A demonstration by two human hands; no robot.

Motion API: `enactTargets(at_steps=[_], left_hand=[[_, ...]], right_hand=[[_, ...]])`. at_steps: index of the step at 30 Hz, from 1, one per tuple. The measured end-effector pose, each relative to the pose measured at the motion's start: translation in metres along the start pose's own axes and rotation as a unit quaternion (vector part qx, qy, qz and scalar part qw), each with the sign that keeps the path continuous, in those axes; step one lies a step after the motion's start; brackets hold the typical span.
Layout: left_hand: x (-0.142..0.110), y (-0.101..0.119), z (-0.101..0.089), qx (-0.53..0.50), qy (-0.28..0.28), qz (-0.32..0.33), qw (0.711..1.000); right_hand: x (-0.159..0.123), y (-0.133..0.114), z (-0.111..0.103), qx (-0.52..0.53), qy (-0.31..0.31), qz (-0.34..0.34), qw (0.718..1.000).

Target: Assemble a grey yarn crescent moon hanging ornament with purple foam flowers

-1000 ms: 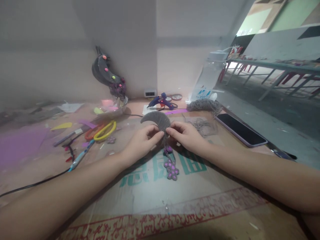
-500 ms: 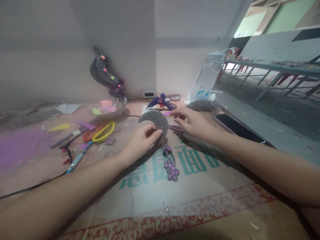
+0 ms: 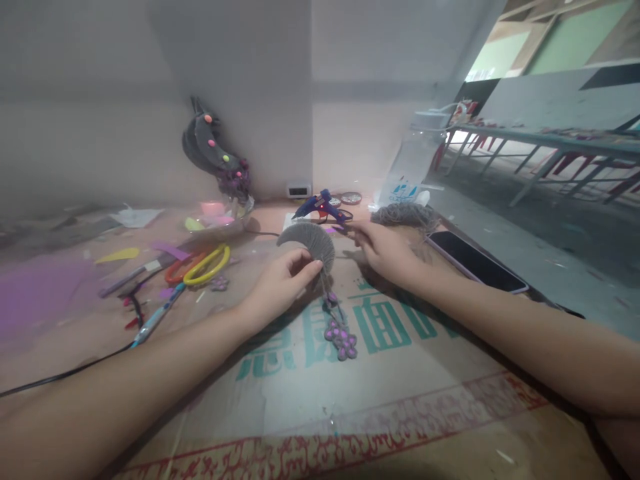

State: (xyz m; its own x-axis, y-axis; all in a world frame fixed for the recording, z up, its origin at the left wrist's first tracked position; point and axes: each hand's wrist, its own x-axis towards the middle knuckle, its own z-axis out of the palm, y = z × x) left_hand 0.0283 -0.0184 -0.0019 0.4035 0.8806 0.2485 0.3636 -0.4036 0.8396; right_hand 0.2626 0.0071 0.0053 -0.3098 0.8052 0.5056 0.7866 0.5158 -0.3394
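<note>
My left hand pinches a crescent moon wrapped in grey yarn near its lower end. From the crescent hangs a strand with a small purple-and-grey piece and a grey flower with purple petals, which lies over the cardboard. To the right, my right hand is closed on slim, dark-tipped tweezers, mostly hidden by the fingers. Their tip is beside a small purple scrap. Just behind stands a blue glue gun with a red light on.
Scissors with yellow-and-red handles, a blue pen-like tool on a cord and coloured scraps lie left. A decorated grey crescent stands against the wall. Grey yarn, a plastic bottle and a phone are right.
My right hand has taken up the tweezers from the cardboard and brought them toward the purple scrap. My left hand keeps its pinch on the crescent, nearly still.
</note>
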Motion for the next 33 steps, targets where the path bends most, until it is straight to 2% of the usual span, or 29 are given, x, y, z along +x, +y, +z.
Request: enactTargets(at_steps=[2, 5, 10, 13, 20, 33], left_hand=[[0.0, 0.0, 0.0, -0.01, 0.0, -0.003, 1.0], [0.001, 0.001, 0.001, -0.012, 0.004, -0.015, 1.0], [0.003, 0.001, 0.002, -0.027, 0.014, -0.012, 0.999], [0.004, 0.001, 0.002, -0.029, 0.016, -0.009, 0.999], [0.002, 0.001, 0.001, 0.015, 0.03, -0.011, 0.999], [0.002, 0.002, 0.001, 0.043, 0.031, 0.004, 0.999]], right_hand=[[-0.001, -0.003, -0.002, 0.051, 0.051, 0.025, 0.997], [-0.007, -0.008, 0.0, 0.084, 0.096, -0.02, 0.992], [-0.017, -0.017, 0.004, 0.022, 0.014, -0.124, 0.992], [-0.018, -0.017, 0.003, -0.032, 0.008, -0.154, 0.988], [-0.014, -0.01, 0.004, -0.126, 0.023, -0.169, 0.977], [-0.014, -0.012, 0.004, -0.154, 0.015, -0.182, 0.971]])
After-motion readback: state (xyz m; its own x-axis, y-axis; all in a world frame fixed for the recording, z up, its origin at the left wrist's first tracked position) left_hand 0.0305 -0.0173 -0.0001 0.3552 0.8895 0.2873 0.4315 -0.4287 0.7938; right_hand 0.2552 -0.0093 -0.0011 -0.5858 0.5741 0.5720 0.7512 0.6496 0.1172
